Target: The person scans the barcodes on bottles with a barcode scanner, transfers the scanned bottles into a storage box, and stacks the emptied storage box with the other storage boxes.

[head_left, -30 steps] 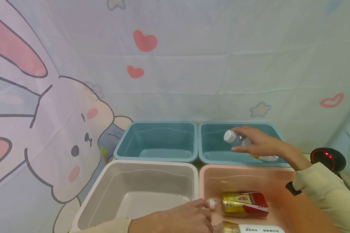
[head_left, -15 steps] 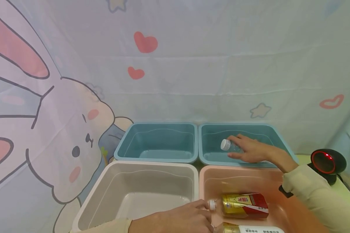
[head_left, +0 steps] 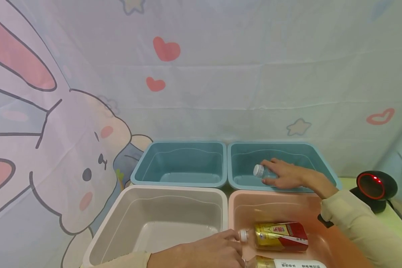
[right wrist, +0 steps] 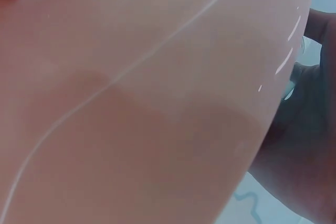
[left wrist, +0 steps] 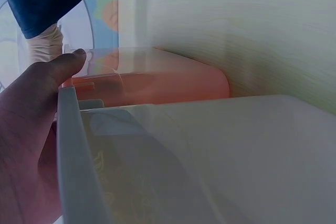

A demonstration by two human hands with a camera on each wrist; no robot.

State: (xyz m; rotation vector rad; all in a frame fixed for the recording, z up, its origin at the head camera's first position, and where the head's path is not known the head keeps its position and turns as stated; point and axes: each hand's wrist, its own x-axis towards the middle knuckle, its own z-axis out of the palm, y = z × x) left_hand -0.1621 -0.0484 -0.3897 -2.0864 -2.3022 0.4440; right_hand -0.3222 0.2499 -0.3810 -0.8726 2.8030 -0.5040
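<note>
In the head view, my right hand (head_left: 284,175) grips a clear plastic bottle (head_left: 268,173) with a white cap (head_left: 258,171), low inside the right blue bin (head_left: 234,163). The bottle lies tilted, its cap toward the left; the palm hides most of its body. My left hand (head_left: 211,251) rests over the rim between the grey-white bin (head_left: 167,203) and the orange bin (head_left: 251,203). Its fingers are close to the white cap of a red and yellow labelled bottle (head_left: 281,236). The left wrist view shows the thumb (left wrist: 65,65) lying straight over the rim.
A second blue bin (head_left: 187,163) stands at the back left. Below the labelled bottle lies another bottle with a white label (head_left: 298,263), partly cut off. A black scanner-like device with red lights (head_left: 376,188) stands on the right. A printed cloth (head_left: 221,74) hangs behind.
My right hand has lowered the clear bottle deeper into the right blue bin and slightly toward the left. The left hand has stayed in place.
</note>
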